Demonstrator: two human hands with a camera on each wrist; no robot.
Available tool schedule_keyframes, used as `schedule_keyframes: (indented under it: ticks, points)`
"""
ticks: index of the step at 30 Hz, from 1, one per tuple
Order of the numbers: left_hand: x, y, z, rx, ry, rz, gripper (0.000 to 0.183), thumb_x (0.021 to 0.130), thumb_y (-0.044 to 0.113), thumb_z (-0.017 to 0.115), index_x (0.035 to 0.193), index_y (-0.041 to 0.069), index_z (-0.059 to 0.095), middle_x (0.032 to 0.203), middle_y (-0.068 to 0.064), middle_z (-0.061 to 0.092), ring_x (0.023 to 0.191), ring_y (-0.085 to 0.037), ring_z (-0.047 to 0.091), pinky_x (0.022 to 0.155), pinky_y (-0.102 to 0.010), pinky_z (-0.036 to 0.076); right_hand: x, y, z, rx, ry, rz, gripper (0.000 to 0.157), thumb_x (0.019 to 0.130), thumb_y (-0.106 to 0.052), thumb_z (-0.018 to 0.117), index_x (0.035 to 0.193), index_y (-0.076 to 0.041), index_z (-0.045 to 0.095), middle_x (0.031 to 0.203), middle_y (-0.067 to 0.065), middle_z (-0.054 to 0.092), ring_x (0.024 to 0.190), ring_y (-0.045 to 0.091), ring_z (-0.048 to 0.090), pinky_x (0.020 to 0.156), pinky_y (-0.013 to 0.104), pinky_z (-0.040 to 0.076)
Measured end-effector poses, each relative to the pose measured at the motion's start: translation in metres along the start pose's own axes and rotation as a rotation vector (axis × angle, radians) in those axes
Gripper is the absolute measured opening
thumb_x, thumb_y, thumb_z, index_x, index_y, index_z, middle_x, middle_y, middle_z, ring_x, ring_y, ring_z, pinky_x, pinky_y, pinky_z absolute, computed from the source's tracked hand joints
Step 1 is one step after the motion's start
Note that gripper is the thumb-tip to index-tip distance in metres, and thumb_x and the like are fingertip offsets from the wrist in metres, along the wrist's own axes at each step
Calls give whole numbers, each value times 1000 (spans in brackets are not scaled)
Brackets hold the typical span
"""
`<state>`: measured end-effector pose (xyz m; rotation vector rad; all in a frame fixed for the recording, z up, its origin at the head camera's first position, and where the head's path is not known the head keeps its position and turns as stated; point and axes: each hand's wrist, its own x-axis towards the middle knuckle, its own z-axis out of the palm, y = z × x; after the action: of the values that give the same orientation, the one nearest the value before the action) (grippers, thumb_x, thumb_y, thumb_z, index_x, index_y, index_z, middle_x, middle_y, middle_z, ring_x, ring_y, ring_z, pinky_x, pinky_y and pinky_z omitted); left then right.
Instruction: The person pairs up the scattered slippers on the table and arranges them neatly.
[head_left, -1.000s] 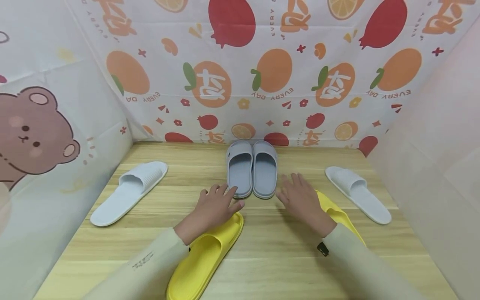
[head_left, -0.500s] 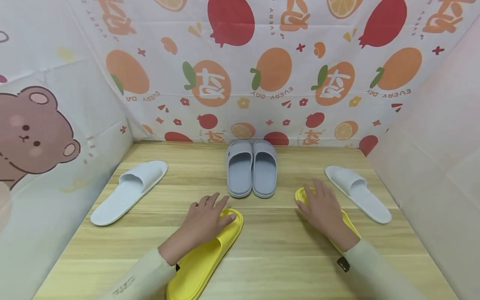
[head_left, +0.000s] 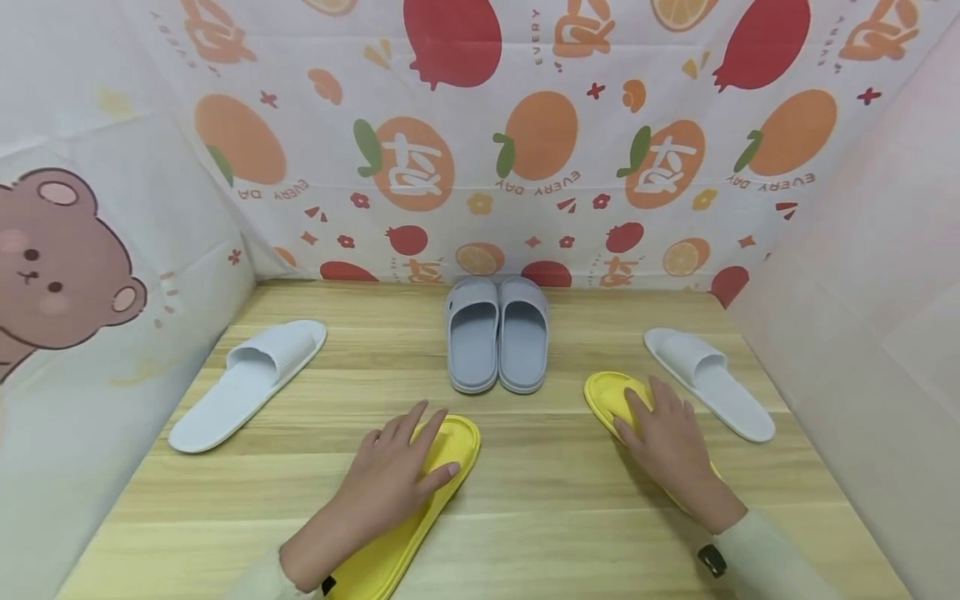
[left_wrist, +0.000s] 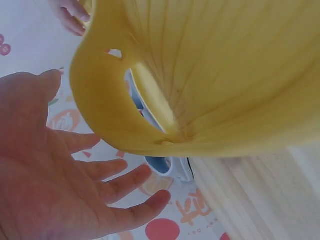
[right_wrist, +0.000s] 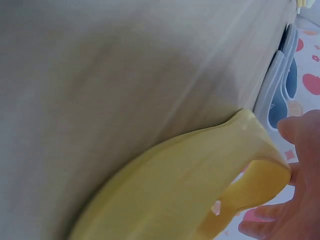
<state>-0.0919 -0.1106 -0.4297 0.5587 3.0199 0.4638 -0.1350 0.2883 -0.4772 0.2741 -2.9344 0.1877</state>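
Over the strap of the left yellow slipper (head_left: 459, 437) is my left hand (head_left: 396, 471), fingers spread. In the left wrist view, its palm and straight, separated fingers show beside the slipper's strap, with nothing gripped. My right hand (head_left: 669, 442) hovers above the right yellow slipper (head_left: 609, 392), fingers loosely extended. The right wrist view has this hand (right_wrist: 305, 170) right at the slipper's strap (right_wrist: 265, 182). Both yellow slippers lie slanted on the wooden surface, toes inward, much of each hidden beneath hand and wrist.
Two grey slippers (head_left: 473, 346) stand side by side at the back centre, toes to the fruit-print cloth (head_left: 480, 150). A white slipper (head_left: 251, 379) lies angled at the left, and another white slipper (head_left: 705, 379) at the right. White cloth walls border both sides of the wooden surface (head_left: 540, 517).
Both hands have drawn back toward me; the right has also moved rightward, from beside the grey slippers to over the yellow one. The slippers stay put, and the head view has shifted slightly.
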Motion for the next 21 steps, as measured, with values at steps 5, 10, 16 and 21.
schedule_keyframes:
  ticks: [5,10,16,21]
  points:
    - [-15,3,-6,-15,-17,-13,72,94,57,62,152,17,45,159,-17,36,138,-41,44,102,-66,39,-8,5,1,42,46,-16,61,96,-38,64,141,1,52,147,35,40,134,52,41,103,70,37]
    - [-30,0,-11,-7,-54,-22,75,92,59,64,152,19,46,160,-17,37,137,-41,46,102,-64,41,-17,13,1,46,65,-25,63,95,-38,66,141,2,51,146,35,42,128,52,46,102,66,40]
    - [-41,-6,-10,-31,-58,-43,71,90,53,69,149,19,49,155,-17,43,133,-42,50,99,-64,45,-25,16,1,65,36,-5,63,97,-38,63,146,-1,47,149,34,39,128,53,47,99,67,42]
    - [-43,-5,-2,-122,-82,-90,69,90,51,71,148,18,51,153,-15,46,135,-40,48,90,-66,49,-29,18,0,74,17,17,58,100,-36,59,147,-5,45,146,30,43,125,49,52,87,64,50]
